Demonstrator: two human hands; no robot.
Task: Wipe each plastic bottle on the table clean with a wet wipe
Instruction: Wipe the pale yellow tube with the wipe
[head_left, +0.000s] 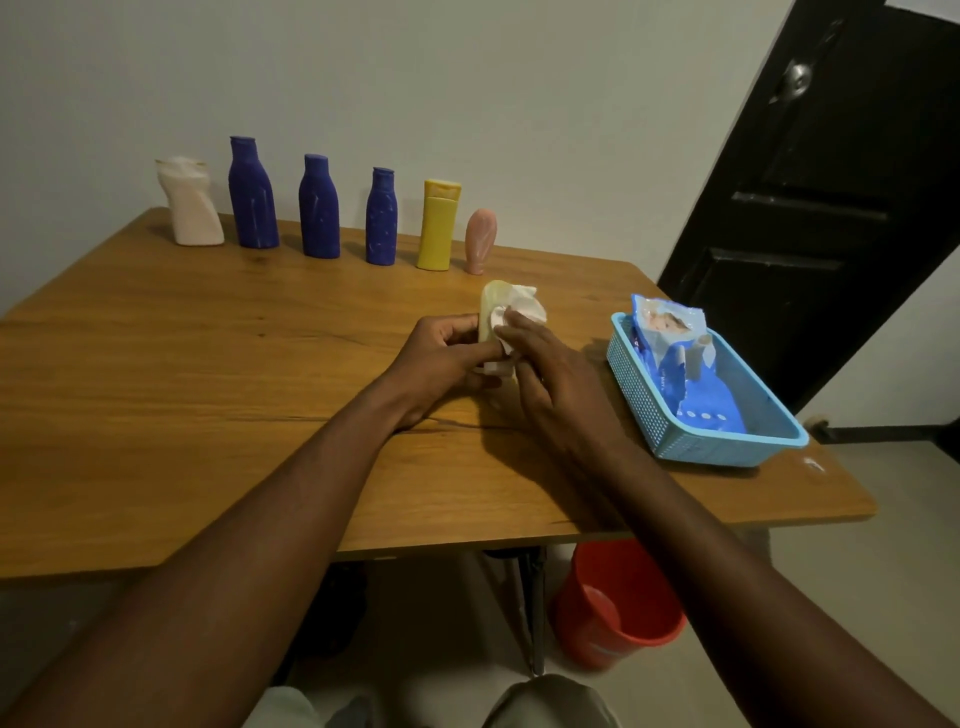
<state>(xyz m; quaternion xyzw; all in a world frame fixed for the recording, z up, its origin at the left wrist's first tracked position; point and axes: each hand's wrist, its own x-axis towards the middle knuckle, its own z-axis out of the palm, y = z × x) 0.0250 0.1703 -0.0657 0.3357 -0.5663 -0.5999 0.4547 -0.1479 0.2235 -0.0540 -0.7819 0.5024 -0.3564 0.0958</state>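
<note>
My left hand (441, 358) grips a small pale yellow bottle (488, 312) near the middle of the wooden table (208, 374). My right hand (545, 374) presses a crumpled white wet wipe (522, 309) against the bottle's right side, fingers curled over the wipe. Along the table's far edge stand several bottles: a white dented one (189, 202), three blue ones (253, 193) (319, 207) (381, 217), a yellow one (438, 225) and a small pink one (480, 240).
A light blue basket (644, 405) at the table's right holds a blue pack of wet wipes (675, 358). A red bucket (618, 603) sits on the floor under the table's front edge. A black door (831, 208) is at the right.
</note>
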